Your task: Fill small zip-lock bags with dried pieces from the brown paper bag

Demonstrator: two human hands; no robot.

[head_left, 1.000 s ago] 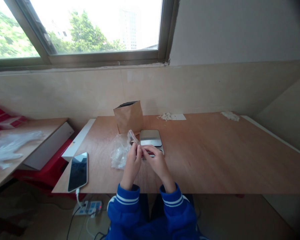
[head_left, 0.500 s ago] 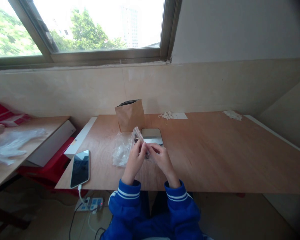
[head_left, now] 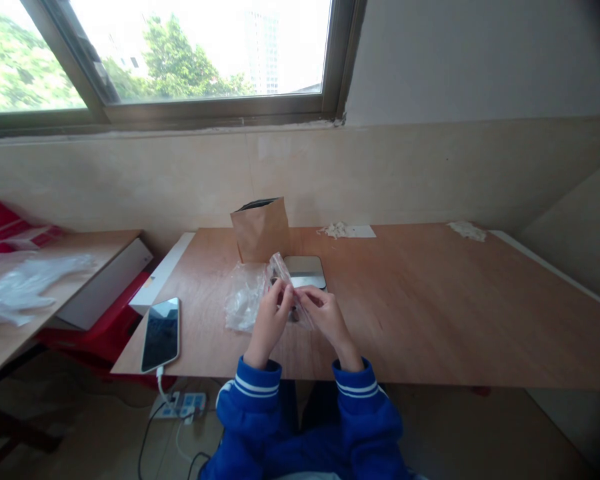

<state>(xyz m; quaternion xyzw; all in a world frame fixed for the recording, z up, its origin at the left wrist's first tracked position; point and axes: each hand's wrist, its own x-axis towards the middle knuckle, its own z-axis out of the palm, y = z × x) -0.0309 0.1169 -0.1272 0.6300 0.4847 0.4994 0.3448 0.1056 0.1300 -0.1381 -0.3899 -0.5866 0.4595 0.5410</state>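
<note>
My left hand and my right hand meet over the table, fingers pinched on a small clear plastic bag. Something dark shows inside the bag between the hands, too small to name. Left of my left hand lies a heap of clear plastic bags. Just beyond my fingers sits a flat scale-like device with a silver front, partly hidden by the bag. Behind the heap a brown paper pouch stands upright with its top open.
A phone with a plugged cable lies at the table's left front corner. A pale shredded pile and a white card are at the back. Plastic film covers part of the neighbouring table. A power strip is on the floor.
My right hand has shifted slightly right and more of the small bag shows below the fingers. The other person's hand at the far left has mostly left view.
</note>
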